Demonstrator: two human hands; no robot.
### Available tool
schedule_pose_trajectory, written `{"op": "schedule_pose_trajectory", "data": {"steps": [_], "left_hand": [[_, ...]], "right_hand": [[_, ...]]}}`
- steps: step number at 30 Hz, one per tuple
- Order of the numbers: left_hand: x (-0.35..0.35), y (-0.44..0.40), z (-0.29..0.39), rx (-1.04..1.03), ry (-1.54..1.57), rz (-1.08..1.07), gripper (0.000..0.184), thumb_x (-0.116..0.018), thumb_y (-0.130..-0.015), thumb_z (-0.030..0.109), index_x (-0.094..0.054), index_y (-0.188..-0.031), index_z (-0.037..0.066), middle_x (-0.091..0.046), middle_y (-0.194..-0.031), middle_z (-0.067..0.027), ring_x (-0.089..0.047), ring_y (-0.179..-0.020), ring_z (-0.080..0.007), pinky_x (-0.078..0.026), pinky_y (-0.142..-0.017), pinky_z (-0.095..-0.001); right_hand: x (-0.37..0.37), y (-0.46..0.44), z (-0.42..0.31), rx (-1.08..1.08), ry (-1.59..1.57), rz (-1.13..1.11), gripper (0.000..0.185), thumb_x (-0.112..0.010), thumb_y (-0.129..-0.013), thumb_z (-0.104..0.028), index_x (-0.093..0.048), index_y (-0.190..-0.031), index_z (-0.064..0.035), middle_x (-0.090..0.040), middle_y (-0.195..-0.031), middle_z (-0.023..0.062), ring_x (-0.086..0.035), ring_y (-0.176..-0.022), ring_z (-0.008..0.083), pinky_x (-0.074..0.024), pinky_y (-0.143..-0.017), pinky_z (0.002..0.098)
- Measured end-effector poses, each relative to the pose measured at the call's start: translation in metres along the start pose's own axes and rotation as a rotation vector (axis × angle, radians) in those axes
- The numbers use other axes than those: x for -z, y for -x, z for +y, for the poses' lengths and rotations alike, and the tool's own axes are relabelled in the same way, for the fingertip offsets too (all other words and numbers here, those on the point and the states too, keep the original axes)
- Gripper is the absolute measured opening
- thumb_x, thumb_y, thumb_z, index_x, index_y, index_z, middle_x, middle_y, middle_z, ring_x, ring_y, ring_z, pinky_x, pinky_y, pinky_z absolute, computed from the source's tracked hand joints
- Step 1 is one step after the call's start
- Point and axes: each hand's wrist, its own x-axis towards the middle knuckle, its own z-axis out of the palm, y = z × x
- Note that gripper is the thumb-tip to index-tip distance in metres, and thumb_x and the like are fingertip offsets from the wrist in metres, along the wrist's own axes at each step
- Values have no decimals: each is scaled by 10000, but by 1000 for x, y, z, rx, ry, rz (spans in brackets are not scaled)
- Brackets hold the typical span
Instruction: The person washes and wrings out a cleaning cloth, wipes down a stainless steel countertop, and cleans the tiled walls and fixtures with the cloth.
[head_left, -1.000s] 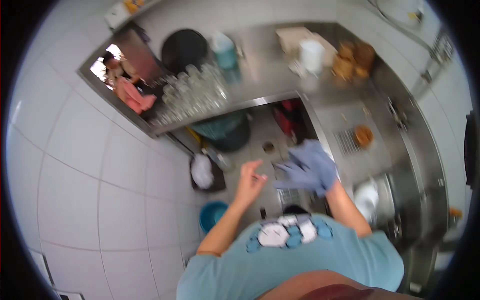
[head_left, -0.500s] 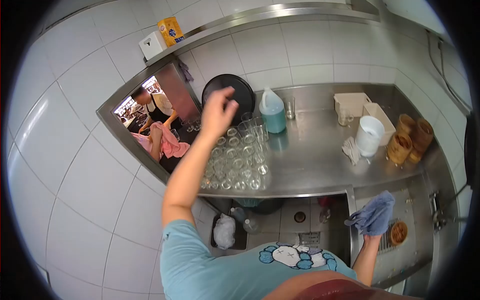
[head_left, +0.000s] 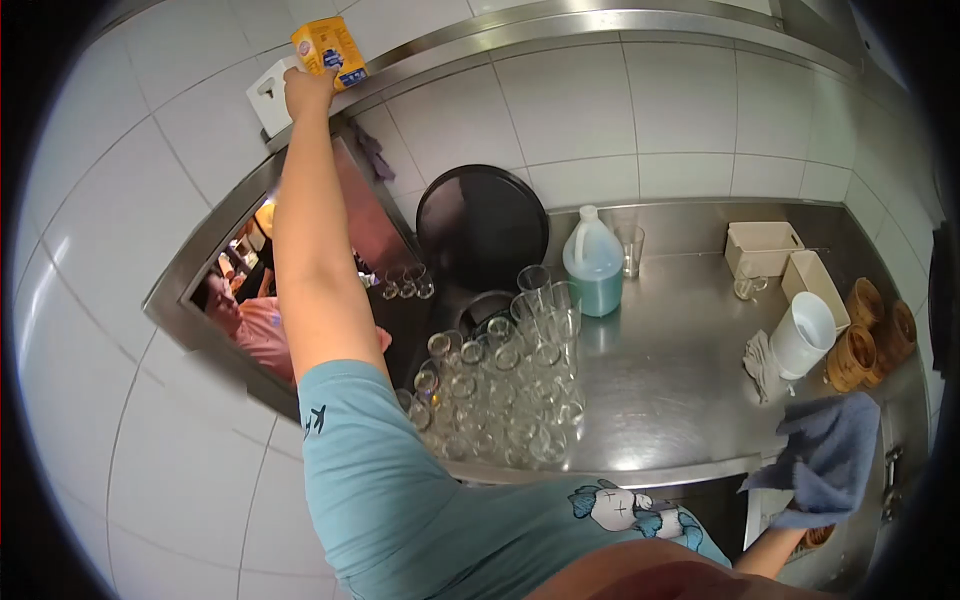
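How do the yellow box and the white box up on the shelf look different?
The yellow box carries blue printing, while the white box looks plain except for a dark mark. The white box sits nearer the shelf's left end; the yellow box is to its right. Both are on the same metal shelf, close to the left hand.

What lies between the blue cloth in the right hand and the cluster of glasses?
In the head view, only bare steel counter shows between the blue cloth and the glasses.
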Motion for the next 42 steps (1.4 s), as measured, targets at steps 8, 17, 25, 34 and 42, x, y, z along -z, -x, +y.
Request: {"op": "schedule_pose_trajectory", "data": {"steps": [8,17,25,34,42], "left_hand": [[-80,-76,-32,67,-6,-128,833,-848,-692,382,-437,-1268,-57,-627,-1204,-251,-623,-1138,-359,-493,-966,-433],[-28,-6,53,-146,1130,-161,294,-495,-1037,194,-517,-1250,-8,-633,-1140,-104,-645,-994,-185,-513,-881,-338],[39,190,207,-28,1723,-912,391,-499,-1031,329,-547,-1225,-6,-656,-1143,-88,-657,-969,-169,-542,-842,-323],[71,400,300,-943,904,-962,331,-608,-965,366,-621,-1045,46,-675,-786,-124,-668,-705,-206,-502,-650,-331],[92,488,335,-1270,725,-855,319,-621,-932,397,-610,-1062,107,-684,-792,-86,-670,-681,-249,-511,-640,-371]], "right_hand": [[-17,14,41,100,-112,162,411,-467,-1002,-251,-509,-1337,-16,-592,-1284,136,-587,-1141,282,-499,-972,411],[-94,15,78,-62,-353,-55,432,-450,-1004,-291,-513,-1333,-18,-582,-1306,144,-576,-1171,289,-470,-1016,428],[-183,18,66,-411,-713,-455,465,-432,-1008,-357,-520,-1328,-30,-573,-1328,150,-566,-1198,292,-434,-1066,444],[-158,24,54,-420,-701,-209,497,-427,-998,-440,-552,-1261,-37,-588,-1300,154,-558,-1203,303,-431,-1067,467],[-124,4,62,-340,-766,-218,493,-425,-1007,-305,-444,-1368,30,-511,-1372,216,-495,-1282,353,-387,-1126,475]]}}
